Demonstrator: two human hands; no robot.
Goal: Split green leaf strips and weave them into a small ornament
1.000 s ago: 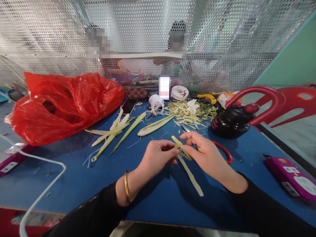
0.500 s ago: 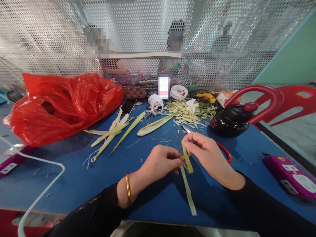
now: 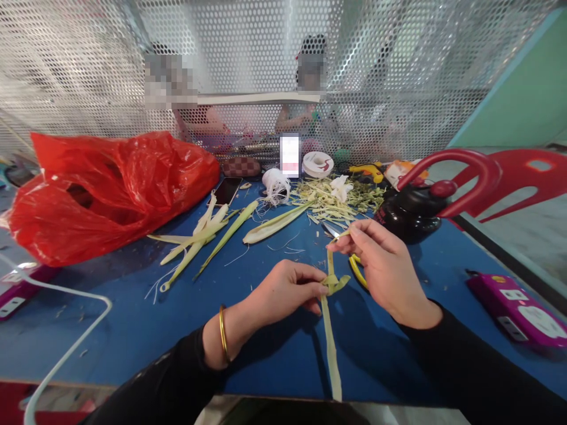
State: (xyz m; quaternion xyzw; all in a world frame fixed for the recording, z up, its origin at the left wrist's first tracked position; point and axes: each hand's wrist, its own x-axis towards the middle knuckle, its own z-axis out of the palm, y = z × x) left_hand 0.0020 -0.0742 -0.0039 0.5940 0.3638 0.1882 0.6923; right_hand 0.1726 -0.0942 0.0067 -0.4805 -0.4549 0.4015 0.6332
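Observation:
My left hand (image 3: 279,292) pinches a pale green leaf strip (image 3: 331,351) between thumb and fingertips, where the strip is folded across itself. One long tail hangs down toward the table's front edge. My right hand (image 3: 390,268) is closed on the strip's upper end, which bends over at the fingertips. A short folded end sticks out to the right of my left fingertips. Partly behind my right hand lie scissors (image 3: 358,273) with a yellow handle loop showing. Farther back, several loose leaf pieces (image 3: 277,224) lie on the blue table (image 3: 177,342).
A red plastic bag (image 3: 115,195) fills the left side, near a white cable (image 3: 66,360). At the back are white thread (image 3: 277,188), a spool (image 3: 318,164), a phone (image 3: 227,192) and leaf scraps (image 3: 323,195). On the right stand a black kettle (image 3: 411,215) and a purple power strip (image 3: 516,310).
My right hand has moved up and slightly right, drawing the strip's upper end away from my left hand. The strip's fold has changed shape, and the scissors' yellow handle now shows.

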